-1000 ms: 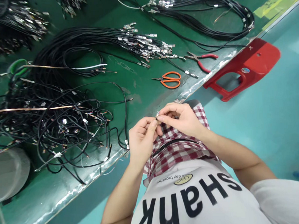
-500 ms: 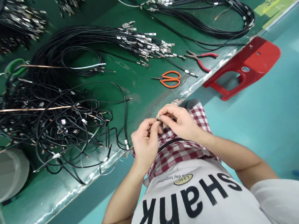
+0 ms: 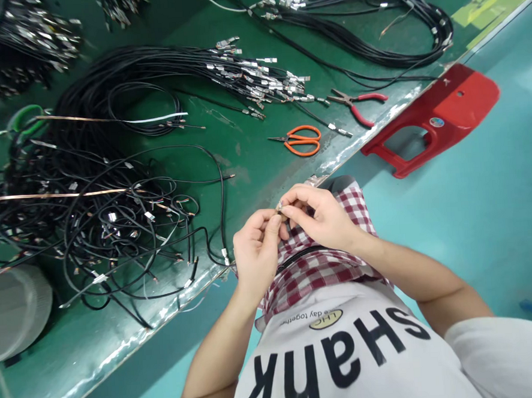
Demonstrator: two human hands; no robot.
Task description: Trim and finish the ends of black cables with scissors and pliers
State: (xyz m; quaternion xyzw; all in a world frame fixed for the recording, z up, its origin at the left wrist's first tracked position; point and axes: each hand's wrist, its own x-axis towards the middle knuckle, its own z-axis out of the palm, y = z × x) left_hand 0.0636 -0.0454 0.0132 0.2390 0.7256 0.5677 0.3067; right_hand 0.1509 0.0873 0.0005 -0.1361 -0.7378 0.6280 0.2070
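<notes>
Over my lap, at the table's front edge, both hands meet fingertip to fingertip. My left hand point(image 3: 257, 247) is closed, thumb pressed against the bent fingers. My right hand point(image 3: 319, 217) pinches from the other side with thumb and forefinger. Between the tips shows a tiny pale piece point(image 3: 279, 209), too small to name and mostly covered by fingers. A black cable point(image 3: 300, 254) crosses my lap and passes behind my left hand; whether it joins the tiny piece is hidden. Orange-handled scissors point(image 3: 303, 141) and red-handled pliers point(image 3: 359, 104) lie on the table beyond my hands.
A tangled heap of black cables point(image 3: 109, 214) covers the table's left. Behind it lies a bundle with metal connector ends point(image 3: 258, 79). A coiled cable bundle point(image 3: 373, 30) is at the back right, a grey round tub point(image 3: 18, 313) at lower left. A red stool point(image 3: 441, 116) stands beyond the edge.
My fingertips have shifted very slightly left, with the tiny piece still pinched between them. The cables and tools on the table have stayed in place.
</notes>
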